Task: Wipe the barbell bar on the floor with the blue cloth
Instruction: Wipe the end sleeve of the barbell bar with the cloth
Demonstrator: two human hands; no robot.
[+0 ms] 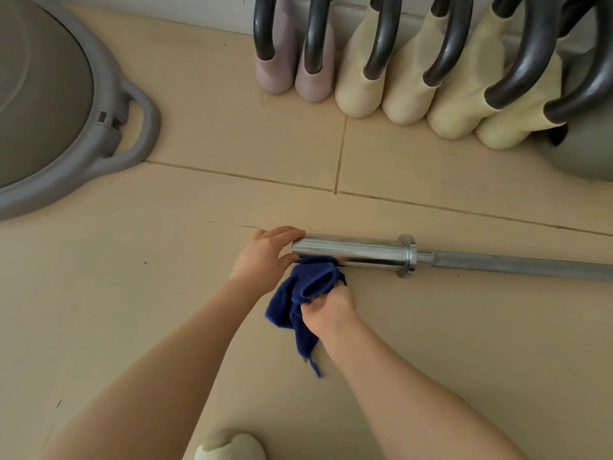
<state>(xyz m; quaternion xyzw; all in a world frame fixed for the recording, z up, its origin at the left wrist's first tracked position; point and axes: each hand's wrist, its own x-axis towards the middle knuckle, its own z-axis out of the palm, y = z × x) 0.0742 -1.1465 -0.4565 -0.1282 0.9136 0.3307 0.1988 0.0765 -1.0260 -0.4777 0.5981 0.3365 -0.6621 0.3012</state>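
Left hand (265,257) grips barbell bar (351,252) end | right hand (326,308) clutches blue cloth (298,293)

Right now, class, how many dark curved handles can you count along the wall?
6, though more may be cut off: two in purple bases at left, four in cream bases to their right.

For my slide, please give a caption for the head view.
Left hand steadies the barbell bar while right hand holds blue cloth against it.

Dark blue cloth (303,293), shiny chrome barbell sleeve (351,251), dull grey shaft (517,264), beige floor tiles (205,200); upper right, lilac (292,68) and cream kettlebells (408,94) with dark grey handles (444,41).
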